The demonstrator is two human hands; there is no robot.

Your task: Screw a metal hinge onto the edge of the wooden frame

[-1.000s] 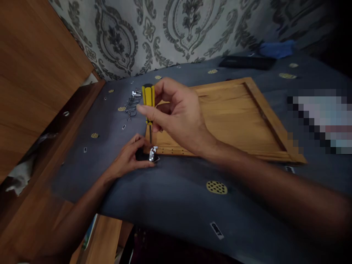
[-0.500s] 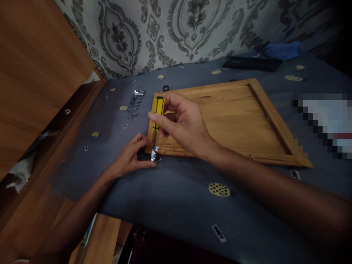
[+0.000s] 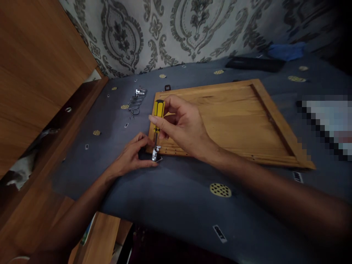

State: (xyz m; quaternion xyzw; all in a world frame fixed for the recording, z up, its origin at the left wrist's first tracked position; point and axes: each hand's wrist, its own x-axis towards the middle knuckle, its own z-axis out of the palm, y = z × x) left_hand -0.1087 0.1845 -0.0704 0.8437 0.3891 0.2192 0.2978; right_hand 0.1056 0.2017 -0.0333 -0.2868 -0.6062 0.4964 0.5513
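Observation:
My right hand (image 3: 187,126) grips a screwdriver (image 3: 158,112) with a yellow and black handle, thumb on one side and fingers on the other. The screwdriver stands nearly upright, its tip down at a silver metal hinge (image 3: 154,154). That hinge sits at the near left corner of a framed wooden panel (image 3: 228,117), partly jutting past its edge. My left hand (image 3: 132,154) steadies the hinge, with the thumb beside its lower end and curled fingers against the panel's corner. Whether a screw is under the tip is hidden.
Several small metal parts (image 3: 137,99) lie left of the panel on a blue-grey patterned cloth (image 3: 178,205). A black buckle-like piece (image 3: 167,87) is behind it. Further back are a dark long object (image 3: 255,64) and a blue cloth (image 3: 286,51). A wooden cabinet (image 3: 41,55) stands at left.
Both hands keep their places on the screwdriver and hinge; the screwdriver handle looks slightly turned. The whole view has shifted a little.

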